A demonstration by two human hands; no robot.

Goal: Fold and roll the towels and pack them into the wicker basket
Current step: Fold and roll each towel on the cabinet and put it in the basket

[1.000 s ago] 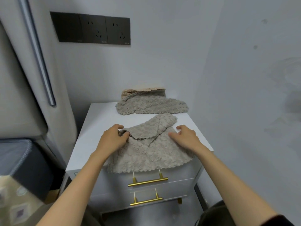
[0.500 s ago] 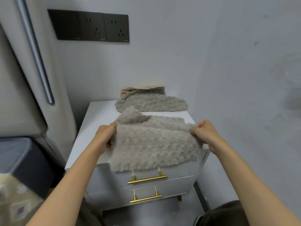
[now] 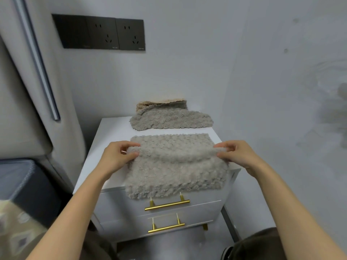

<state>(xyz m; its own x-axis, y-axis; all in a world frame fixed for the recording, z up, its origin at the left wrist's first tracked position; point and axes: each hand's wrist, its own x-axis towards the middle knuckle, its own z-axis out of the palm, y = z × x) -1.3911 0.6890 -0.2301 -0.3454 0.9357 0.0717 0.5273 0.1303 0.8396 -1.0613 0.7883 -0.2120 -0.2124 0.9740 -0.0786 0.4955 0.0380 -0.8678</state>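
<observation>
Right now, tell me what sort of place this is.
Probably a bedroom corner at home: a white nightstand with gold drawer handles, a padded panel like a headboard beside it, and wall sockets above.

A white cabinet stands in the corner between two grey walls. Its front has two drawers, one above the other, and each drawer has a gold handle: the upper handle and the lower handle. On the wall above the cabinet, more to the left, is a black panel of sockets. Left of the cabinet stands a grey padded panel with a metal strip on it. Lower, also left of the cabinet, is a dark blue box, and beside the box a patterned cloth
</observation>
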